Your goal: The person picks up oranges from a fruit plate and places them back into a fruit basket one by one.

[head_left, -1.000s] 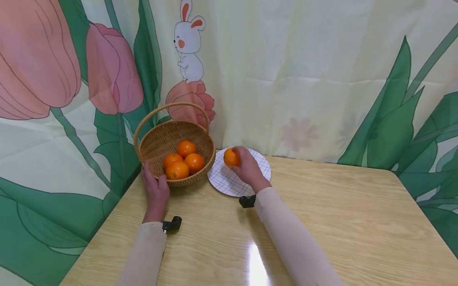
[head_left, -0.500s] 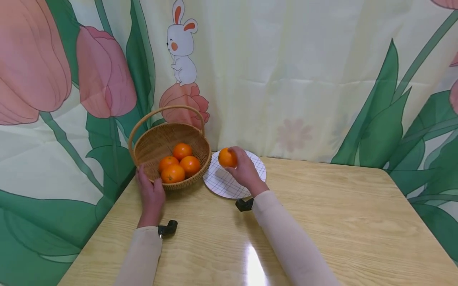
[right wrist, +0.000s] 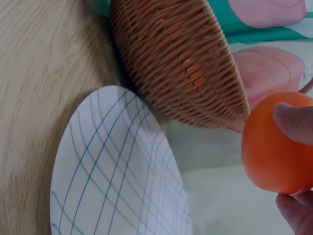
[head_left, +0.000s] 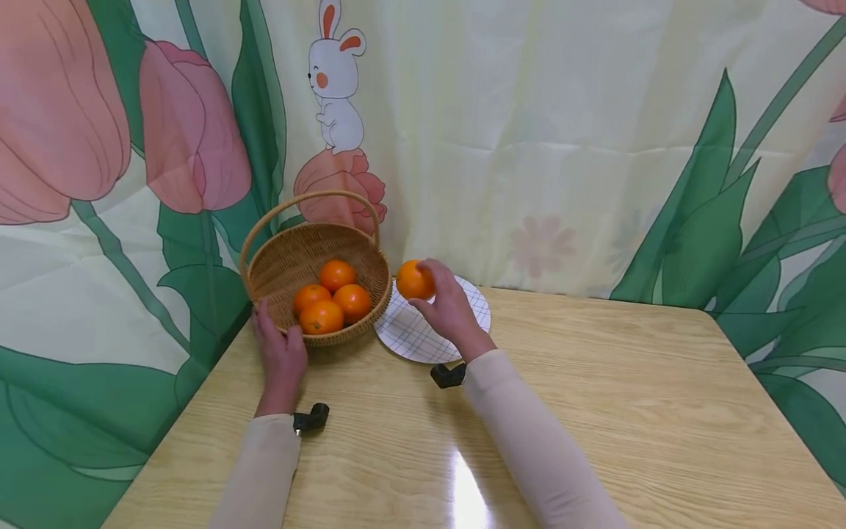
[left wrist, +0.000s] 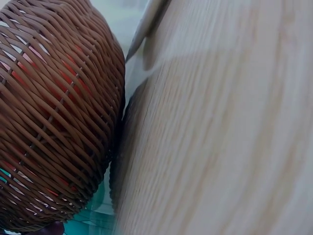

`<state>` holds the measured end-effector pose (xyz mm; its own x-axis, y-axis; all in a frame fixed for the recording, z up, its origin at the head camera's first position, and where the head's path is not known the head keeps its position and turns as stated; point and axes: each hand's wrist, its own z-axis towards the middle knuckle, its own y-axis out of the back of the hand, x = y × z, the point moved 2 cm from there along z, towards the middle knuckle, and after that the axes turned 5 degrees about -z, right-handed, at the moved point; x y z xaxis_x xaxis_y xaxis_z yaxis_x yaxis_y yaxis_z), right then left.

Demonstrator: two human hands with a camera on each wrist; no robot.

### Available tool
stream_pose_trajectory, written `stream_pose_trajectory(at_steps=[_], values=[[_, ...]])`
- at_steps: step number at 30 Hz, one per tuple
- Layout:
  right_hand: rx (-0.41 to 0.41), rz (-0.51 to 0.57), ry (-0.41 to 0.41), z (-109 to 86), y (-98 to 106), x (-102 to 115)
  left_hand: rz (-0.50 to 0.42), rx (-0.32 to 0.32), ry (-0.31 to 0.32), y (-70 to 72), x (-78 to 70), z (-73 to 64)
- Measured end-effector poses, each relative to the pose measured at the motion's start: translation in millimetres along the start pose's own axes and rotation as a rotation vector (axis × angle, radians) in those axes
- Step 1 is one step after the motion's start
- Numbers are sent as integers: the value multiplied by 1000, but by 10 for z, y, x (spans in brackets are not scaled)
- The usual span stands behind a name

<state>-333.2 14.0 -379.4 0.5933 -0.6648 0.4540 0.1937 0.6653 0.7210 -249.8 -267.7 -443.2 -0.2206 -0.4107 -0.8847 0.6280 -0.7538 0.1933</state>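
Observation:
My right hand (head_left: 451,305) grips an orange (head_left: 415,281) between thumb and fingers, held above a round white plate (head_left: 423,345) with blue grid lines. In the right wrist view the orange (right wrist: 276,147) is clear of the plate (right wrist: 112,171). A brown wicker basket (head_left: 284,253) with a tall arched handle leans tilted toward me, left of the plate. Several oranges (head_left: 322,317) lie together in it. My left hand (head_left: 282,360) holds the basket's left front side, thumb at the front; the left wrist view shows mostly the basket's woven wall (left wrist: 58,107).
The wooden table (head_left: 595,389) extends to the right and front. Behind it hangs a curtain (head_left: 529,132) printed with tulips and a rabbit, close to the basket and plate. A black wrist camera (head_left: 449,375) sits low beside the right wrist.
My right hand has lifted the orange a little and carried it slightly left, toward the basket. The left hand stays at the basket. The head view has shifted slightly.

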Motion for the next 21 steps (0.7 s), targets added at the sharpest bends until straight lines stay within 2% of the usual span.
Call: stream_pose_trajectory(at_steps=[9, 21], values=[[-81, 17, 36, 26, -14, 129, 7, 0, 12, 4, 5, 14], [-79, 67, 67, 29, -92, 298, 31, 4, 42, -5, -10, -6]])
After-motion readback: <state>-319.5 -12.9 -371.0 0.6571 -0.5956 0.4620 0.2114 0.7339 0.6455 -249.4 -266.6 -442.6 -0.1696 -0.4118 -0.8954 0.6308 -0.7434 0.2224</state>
